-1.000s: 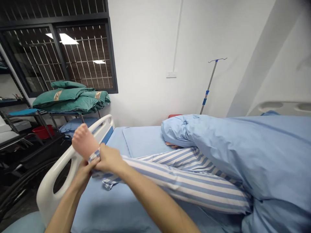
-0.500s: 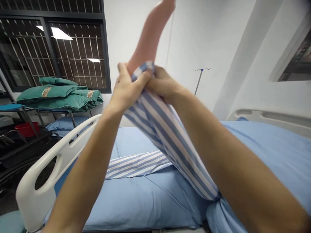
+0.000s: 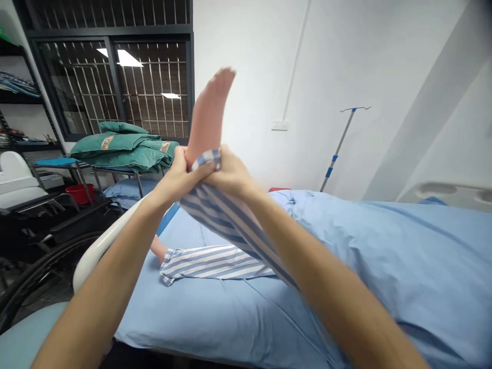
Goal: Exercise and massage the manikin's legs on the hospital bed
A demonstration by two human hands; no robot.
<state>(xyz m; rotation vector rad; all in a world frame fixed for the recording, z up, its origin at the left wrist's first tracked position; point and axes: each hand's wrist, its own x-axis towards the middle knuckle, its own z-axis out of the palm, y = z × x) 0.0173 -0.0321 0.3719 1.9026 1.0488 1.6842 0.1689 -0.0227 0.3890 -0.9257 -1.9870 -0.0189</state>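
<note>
My left hand (image 3: 180, 178) and my right hand (image 3: 232, 173) are closed around the ankle of a raised leg, over the cuff of its blue-and-white striped trouser leg (image 3: 215, 212). The bare, smooth pink foot (image 3: 209, 115) points upward above my hands and looks like a manikin's. From my grip the leg slants down to the right, partly hidden behind my right forearm. The other striped leg (image 3: 219, 262) lies flat on the blue-sheeted bed (image 3: 184, 312), its bare foot (image 3: 157, 248) towards the left end.
A white bed end board (image 3: 90, 261) stands at left, beside a wheelchair (image 3: 42, 266). Folded green bedding (image 3: 126, 148) lies on a rack under the window. A drip pole (image 3: 338, 148) rises behind the bed. A blue quilt (image 3: 384, 246) covers the right side.
The raised foot and both hands sit lower and further left in view. The camera has turned, bringing the lying foot and wheelchair into sight. Both hands keep their hold.
</note>
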